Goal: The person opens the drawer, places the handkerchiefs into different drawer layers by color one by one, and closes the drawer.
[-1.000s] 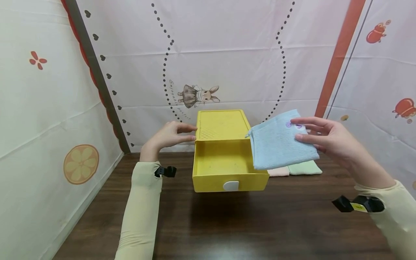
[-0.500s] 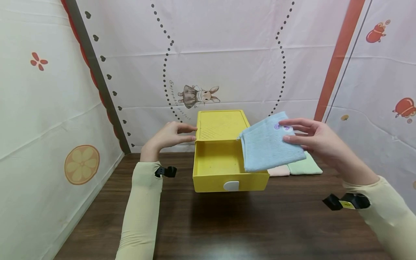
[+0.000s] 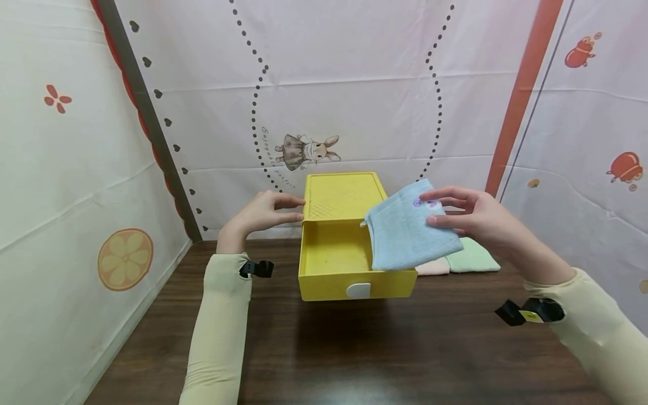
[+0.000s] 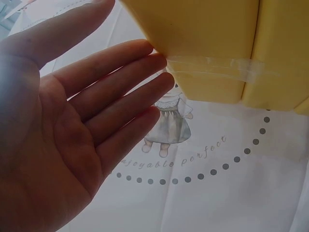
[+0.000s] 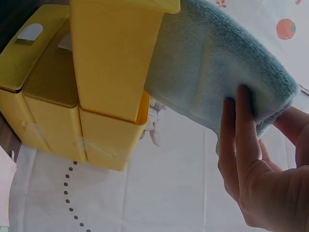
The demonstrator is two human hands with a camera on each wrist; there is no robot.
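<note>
A pale fabric backdrop [image 3: 344, 50], printed with dotted lines, hearts, fruit and a dressed rabbit, rose behind and to both sides of a dark wood-grain surface [image 3: 354, 360]. Near the back of that surface stood a yellow drawer unit [image 3: 349, 191], which the right wrist view showed as three stacked tiers with clear tape along the side. Its top drawer [image 3: 324, 286] was pulled out toward the person, and its interior showed bare yellow plastic on the left.

Two cream sleeves [image 3: 217, 332] reached in from the lower edge. The left hand [image 3: 258, 214] lay at the left side of the unit, fingers straight and spread apart from the thumb, fingertips at the yellow wall and gripping nothing. The right hand [image 3: 471, 219] pinched a folded light-blue towel [image 3: 405, 236] between thumb and fingers near its right edge. The towel was tilted above the right part of the open drawer, its lower left corner over the opening; whether it touched the rim could not be told.

To the right of the unit, a mint-green cloth [image 3: 473, 257] lay flat beside a pink cloth [image 3: 433, 267], partly hidden. Each wrist wore a black strap [image 3: 257, 269]. A white handle [image 3: 359, 291] marked the drawer front, and small purple prints [image 3: 424, 202] showed near the towel's held edge.
</note>
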